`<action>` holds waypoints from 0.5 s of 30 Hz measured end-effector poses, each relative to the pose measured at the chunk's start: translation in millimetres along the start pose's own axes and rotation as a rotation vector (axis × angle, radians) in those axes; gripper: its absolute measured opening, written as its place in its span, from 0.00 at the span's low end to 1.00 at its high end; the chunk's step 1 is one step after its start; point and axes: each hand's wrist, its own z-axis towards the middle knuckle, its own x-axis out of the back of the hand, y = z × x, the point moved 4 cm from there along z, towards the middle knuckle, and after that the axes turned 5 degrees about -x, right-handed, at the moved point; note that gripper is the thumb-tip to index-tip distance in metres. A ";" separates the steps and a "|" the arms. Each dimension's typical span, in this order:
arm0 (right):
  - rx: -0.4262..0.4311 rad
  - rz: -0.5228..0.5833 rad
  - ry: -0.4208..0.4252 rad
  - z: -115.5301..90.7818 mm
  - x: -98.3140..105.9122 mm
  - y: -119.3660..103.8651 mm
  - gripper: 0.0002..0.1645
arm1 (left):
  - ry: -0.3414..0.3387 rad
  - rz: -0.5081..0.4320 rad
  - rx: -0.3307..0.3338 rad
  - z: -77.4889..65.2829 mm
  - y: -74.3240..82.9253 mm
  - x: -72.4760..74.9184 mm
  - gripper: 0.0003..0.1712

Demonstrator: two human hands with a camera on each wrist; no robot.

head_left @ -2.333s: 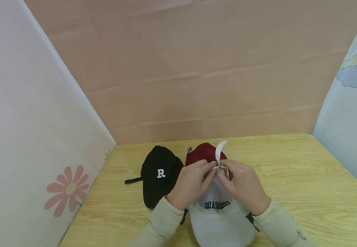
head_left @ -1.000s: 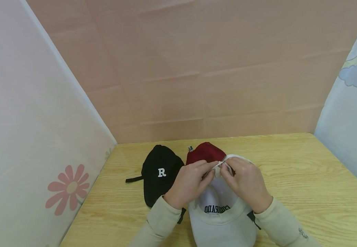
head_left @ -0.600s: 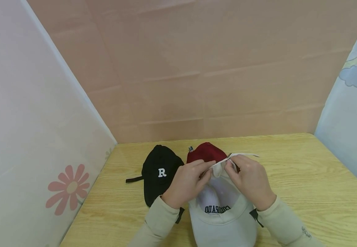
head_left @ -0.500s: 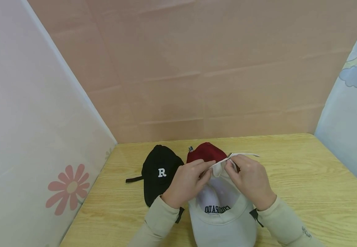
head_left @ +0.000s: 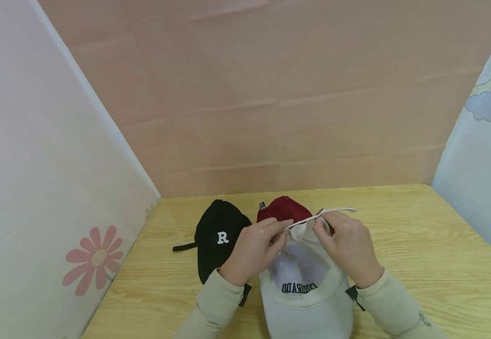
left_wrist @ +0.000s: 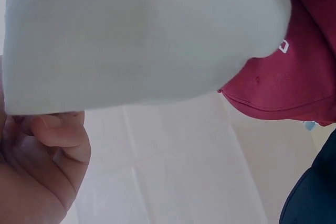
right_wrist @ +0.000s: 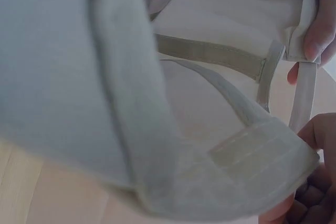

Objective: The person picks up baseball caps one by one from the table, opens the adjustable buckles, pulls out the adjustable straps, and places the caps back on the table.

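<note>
A white baseball cap with mirrored-looking dark lettering lies brim toward me, its inside showing. My left hand pinches the back edge of the cap where the thin white strap begins. At the strap's other side, my right hand pinches beside a small metal buckle. The strap's loose end sticks out to the right beyond the buckle. In the right wrist view the strap runs between both hands, below the cap's sweatband. White fabric covers much of the left wrist view.
Behind the white cap sits a dark red cap, partly hidden. To the left lies a black cap with a white R, its strap sticking out. All rest on a wood-grain table between fabric walls.
The strap's loose end stood upright and now points right. My hands have moved slightly apart, the buckle shifting right with the right hand, and more strap shows between them.
</note>
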 end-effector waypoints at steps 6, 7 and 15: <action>0.000 -0.008 0.007 0.2 0.0 1.0 0.15 | 0.007 0.003 -0.003 -0.8 -1.0 -0.6 0.15; -0.001 -0.011 0.011 0.1 -0.1 1.3 0.15 | 0.010 0.003 -0.005 -0.9 -1.4 -0.6 0.15; -0.008 -0.023 0.024 1.0 0.8 2.3 0.15 | 0.020 -0.005 -0.007 -0.8 -3.1 0.2 0.15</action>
